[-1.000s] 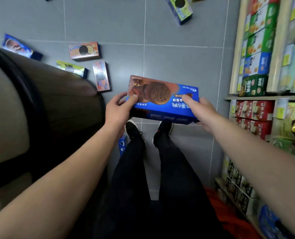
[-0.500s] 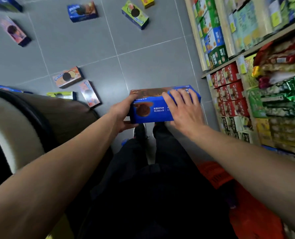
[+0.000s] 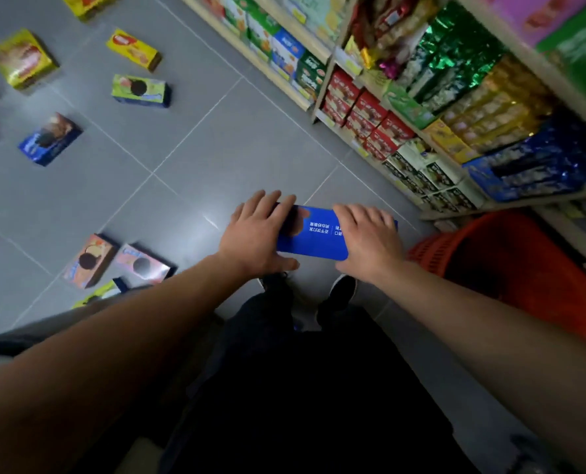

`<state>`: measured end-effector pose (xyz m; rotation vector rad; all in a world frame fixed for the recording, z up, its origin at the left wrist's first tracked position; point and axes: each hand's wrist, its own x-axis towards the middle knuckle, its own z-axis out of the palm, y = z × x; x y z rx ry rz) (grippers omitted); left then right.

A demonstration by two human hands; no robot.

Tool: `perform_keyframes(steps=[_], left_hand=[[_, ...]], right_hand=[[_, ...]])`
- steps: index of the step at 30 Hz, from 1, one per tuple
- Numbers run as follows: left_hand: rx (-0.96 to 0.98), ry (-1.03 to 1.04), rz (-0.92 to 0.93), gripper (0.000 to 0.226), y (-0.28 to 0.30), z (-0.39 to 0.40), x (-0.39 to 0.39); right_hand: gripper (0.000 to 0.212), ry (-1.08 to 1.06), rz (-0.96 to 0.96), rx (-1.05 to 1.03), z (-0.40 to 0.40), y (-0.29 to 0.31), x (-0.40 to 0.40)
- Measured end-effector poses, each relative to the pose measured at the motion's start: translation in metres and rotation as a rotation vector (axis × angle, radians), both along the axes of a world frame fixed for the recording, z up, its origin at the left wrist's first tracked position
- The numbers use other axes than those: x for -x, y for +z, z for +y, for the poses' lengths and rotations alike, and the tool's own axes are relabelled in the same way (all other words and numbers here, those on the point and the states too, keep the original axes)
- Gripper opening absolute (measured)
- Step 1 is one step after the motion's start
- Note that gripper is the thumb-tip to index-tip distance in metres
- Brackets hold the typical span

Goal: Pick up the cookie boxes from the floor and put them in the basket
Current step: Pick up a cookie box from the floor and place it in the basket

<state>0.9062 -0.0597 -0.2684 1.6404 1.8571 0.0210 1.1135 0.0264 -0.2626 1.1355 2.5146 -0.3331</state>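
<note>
— Hands first: what are they doing with the blue cookie box (image 3: 314, 236)?

— Left hand (image 3: 255, 234) and right hand (image 3: 370, 237) each clasp one end, fingers draped over the far edge and thumbs underneath on the near side. It hangs level in the air above the shoes, likely gripped at both ends so it can't tip.

— And the basket?

— Red basket (image 3: 510, 265) stands on the floor at the right, just beside the right hand, against the foot of the snack shelves (image 3: 421, 107). My guess is the box is headed rightward over its rim.

— Much left to gather?

— Plenty. Other boxes (image 3: 113, 260) lie flat on the grey tiles at the left, some near the feet, some far off, well apart from one another.
</note>
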Motion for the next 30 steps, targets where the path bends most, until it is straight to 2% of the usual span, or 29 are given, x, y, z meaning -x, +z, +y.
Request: perform_keyframes(steps=[4, 7, 12, 22, 30], left_hand=[[-0.097, -0.288, 0.137, 0.107, 0.006, 0.025, -0.043], [-0.113, -0.408, 0.117, 0.097, 0.012, 0.045, -0.085], [-0.161, -0.637, 0.112, 0.097, 0.024, 0.067, -0.178], [-0.218, -0.963, 0.078, 0.099, 0.044, 0.070, -0.401], [-0.330, -1.157, 0.010, 0.093, 0.043, 0.078, -0.527]], right_hand=[[0.094, -0.156, 0.040, 0.024, -0.013, 0.009, -0.049], [0.099, -0.281, 0.052, 0.026, -0.026, 0.013, -0.098], [0.103, -0.505, 0.089, 0.006, -0.054, 0.023, -0.190], [0.100, -0.895, 0.145, -0.128, -0.136, 0.028, -0.390], [0.107, -1.092, 0.190, -0.143, -0.171, 0.027, -0.483]])
